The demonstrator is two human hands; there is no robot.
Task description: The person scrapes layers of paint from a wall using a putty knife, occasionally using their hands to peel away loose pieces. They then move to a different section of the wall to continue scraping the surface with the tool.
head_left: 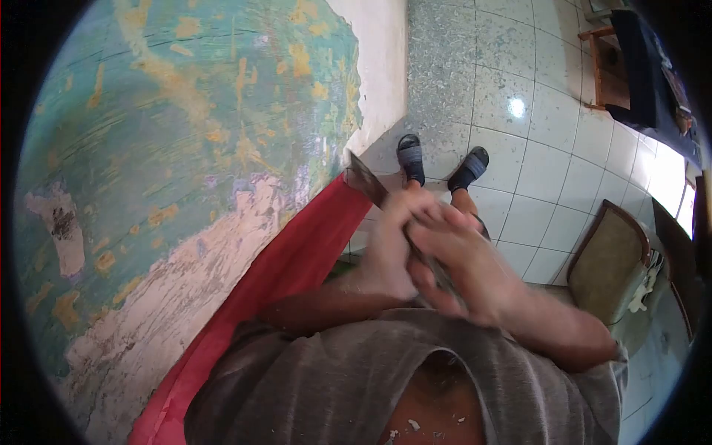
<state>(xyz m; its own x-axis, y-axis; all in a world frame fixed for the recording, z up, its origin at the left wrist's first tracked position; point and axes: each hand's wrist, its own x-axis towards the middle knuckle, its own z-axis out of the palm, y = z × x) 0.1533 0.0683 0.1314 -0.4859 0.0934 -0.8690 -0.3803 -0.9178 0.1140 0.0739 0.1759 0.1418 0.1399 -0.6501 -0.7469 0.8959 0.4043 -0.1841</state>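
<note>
A scraper (366,180) with a long, flat, dark metal blade points up and left toward the wall, its angled tip near the edge of the peeled paint. My left hand (397,241) is closed around its middle. From the other side my right hand (456,256) grips it, fingers curled and partly blurred by motion. Both hands meet in front of my chest, and most of the lower end of the scraper is hidden between them. Beside them, the wall (185,111) has worn green paint, with yellowish patches and pale scraped areas.
Red cloth (297,237) runs along the foot of the wall. Paint flakes lie on the tiled floor (504,89) near my sandals (469,169). To the right stand an upholstered chair (612,256) and a wooden stool (608,70) beside dark blue fabric (645,74).
</note>
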